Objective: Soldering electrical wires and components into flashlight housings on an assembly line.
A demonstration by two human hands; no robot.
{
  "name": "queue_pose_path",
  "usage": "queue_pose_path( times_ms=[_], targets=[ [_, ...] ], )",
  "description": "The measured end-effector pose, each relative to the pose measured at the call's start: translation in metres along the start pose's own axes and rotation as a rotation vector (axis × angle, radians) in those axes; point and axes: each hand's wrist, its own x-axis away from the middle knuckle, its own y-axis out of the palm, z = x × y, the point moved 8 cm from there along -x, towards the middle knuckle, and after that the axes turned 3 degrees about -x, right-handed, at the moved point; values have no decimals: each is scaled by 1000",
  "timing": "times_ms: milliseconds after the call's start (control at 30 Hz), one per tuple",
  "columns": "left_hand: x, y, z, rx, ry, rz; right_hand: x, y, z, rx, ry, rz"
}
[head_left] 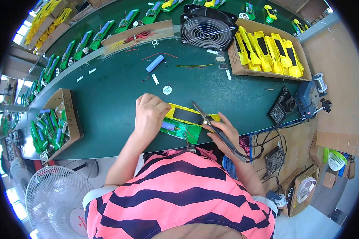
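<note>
Green workbench [119, 95], cardboard boxes [249, 65], black fan [206, 28]

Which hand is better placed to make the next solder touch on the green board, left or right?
Right. The right hand already holds the soldering iron, tip angled over the yellow housing just above the green board. The left hand rests on the housing's left end, steadying it, with no tool.

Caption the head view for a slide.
Left hand steadies a yellow housing while right hand holds a soldering iron over it.
</note>
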Motion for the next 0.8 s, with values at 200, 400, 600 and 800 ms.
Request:
queue_pose_path(
  times_ms=[200, 400, 600, 800],
  targets=[
    [-1, 29, -8, -69, 98, -357, -2, 2, -14, 39, -87, 167],
    [-8, 40, -3, -166, 132, -427, 0, 28, 39, -768, 560, 382],
    [-7, 46, -2, -250, 124, -465, -2, 34, 43, -800, 586, 339],
    [-9, 50, -2, -291, 133, -489, -4, 37, 45, -739, 582, 343]
  ],
)
